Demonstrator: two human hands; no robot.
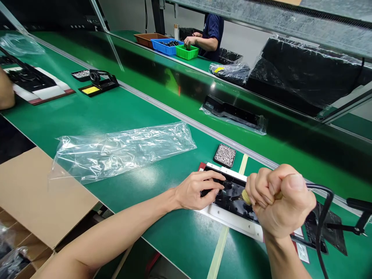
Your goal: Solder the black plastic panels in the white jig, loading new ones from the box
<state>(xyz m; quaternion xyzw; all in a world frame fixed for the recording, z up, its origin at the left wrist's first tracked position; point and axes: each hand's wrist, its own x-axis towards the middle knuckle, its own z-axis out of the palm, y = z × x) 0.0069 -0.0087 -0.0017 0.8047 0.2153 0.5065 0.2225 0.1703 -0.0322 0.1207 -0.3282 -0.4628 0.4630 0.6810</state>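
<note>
Right hand (pixel 280 201) fisted round one yellow-handled corded tool (pixel 246 197), tip hidden; left hand (pixel 197 190) fingers spread on one black plastic part (pixel 232 193), poss. pinching sth.

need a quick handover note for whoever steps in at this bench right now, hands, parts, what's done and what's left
Left hand: fingers pressed on the black part, steadying it in the white fixture.
Right hand: fisted around a corded tool, its tip down on the black part.
Nearby: small tray of screws just behind the fixture, empty clear plastic bag to the left on the green mat.
Done: part is out of a bag and seated in the fixture.
Left: how many spots are finished cannot be told; work at the tool tip is under way.
</note>
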